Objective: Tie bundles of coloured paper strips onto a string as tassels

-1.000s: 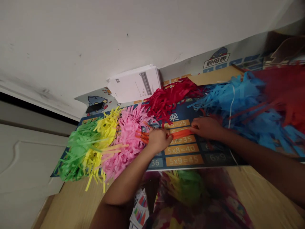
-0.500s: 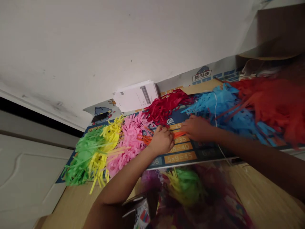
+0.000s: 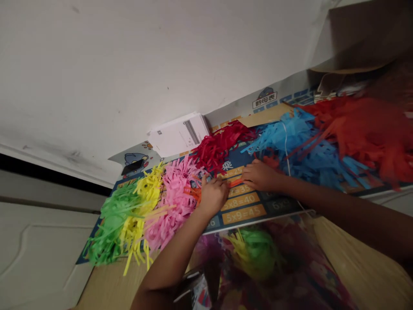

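An orange paper tassel (image 3: 236, 182) is stretched between my two hands over a printed multiplication chart (image 3: 243, 215). My left hand (image 3: 213, 194) has its fingers curled round one side of it, and loose orange strips come out to its left. Closed on the other end is my right hand (image 3: 260, 175). Pink fringed paper (image 3: 174, 193) lies just left of my left hand, with dark red fringe (image 3: 222, 144) behind the hands. Blue fringe (image 3: 290, 133) spreads beyond my right hand, a white string (image 3: 286, 146) across it.
Yellow (image 3: 150, 185) and green fringe (image 3: 118, 219) lie at the left, near a dark phone-like object (image 3: 133, 167). A stack of white cards (image 3: 179, 134) leans by the wall. Orange-red fringe (image 3: 371, 129) fills the right. Below the chart's edge is a clear bag (image 3: 254, 254) with colourful contents.
The view has shifted slightly. Both hands stay on the orange tassel, its middle still stretched between them; little else differs.
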`<action>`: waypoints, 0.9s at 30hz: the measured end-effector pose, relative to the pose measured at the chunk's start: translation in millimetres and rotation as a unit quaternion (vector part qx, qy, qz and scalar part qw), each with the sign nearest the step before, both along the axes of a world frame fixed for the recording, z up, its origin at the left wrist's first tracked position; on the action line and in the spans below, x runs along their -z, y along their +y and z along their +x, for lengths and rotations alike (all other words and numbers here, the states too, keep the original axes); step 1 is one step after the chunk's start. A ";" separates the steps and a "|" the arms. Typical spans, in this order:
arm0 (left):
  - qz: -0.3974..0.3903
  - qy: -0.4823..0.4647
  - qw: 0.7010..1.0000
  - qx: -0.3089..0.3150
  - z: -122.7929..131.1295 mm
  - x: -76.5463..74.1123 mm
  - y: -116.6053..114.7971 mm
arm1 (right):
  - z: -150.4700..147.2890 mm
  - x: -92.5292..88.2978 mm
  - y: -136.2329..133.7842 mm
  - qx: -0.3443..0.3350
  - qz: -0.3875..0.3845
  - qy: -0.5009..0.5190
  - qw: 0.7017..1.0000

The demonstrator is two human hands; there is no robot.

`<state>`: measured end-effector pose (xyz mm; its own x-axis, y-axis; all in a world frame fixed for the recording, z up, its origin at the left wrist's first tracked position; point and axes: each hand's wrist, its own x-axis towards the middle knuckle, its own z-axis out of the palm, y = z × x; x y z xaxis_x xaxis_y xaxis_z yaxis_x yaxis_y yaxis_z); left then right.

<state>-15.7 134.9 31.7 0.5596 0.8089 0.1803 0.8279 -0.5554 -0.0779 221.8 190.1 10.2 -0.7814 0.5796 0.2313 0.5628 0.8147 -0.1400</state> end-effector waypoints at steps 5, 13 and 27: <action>-0.032 -0.091 0.994 -0.046 -13.7 8.6 -3.3 | 18.5 14.3 15.7 0.029 -0.111 0.059 0.992; -0.114 -0.152 0.974 -0.127 -16.4 8.9 5.4 | 11.9 7.8 22.0 0.094 -0.182 0.038 0.978; -0.099 -0.089 0.981 -0.142 -9.8 6.1 9.9 | -0.7 -15.4 23.7 0.166 -0.160 -0.058 0.971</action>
<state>-25.4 144.8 25.6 0.2801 0.9569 0.0772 0.9424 -0.2894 0.1674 221.1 213.8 25.7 -0.5484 0.8324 -0.0797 0.8145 0.5101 -0.2762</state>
